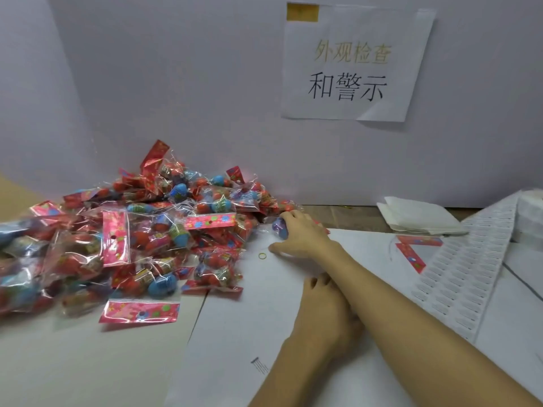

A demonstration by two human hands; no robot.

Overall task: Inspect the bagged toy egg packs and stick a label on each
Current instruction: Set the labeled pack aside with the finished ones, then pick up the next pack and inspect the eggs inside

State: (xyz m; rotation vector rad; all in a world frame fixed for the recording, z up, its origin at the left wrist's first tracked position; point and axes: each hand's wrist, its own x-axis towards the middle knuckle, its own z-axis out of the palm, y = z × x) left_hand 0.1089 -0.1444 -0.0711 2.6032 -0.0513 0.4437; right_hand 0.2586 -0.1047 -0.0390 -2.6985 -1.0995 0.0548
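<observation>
Head view: right hand (299, 235) curls round a bagged egg pack (279, 227) beside the pile (132, 230); left hand (323, 301), state unclear.

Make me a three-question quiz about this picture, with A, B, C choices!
1. Where is the pile of packs, seen from the right hand?
A. to its right
B. to its left
C. on the floor

2. What colour is the small band on the paper?
A. yellow
B. black
C. purple

3. What is the right hand doing?
A. waving in the air
B. holding a pen
C. gripping a blue egg

Answers:
1 B: the pile fills the left side, and the hand reaches its edge.
2 A: the little ring looks yellow against the white sheet.
3 C: its fingers curl over the egg at the pile's edge.
</observation>
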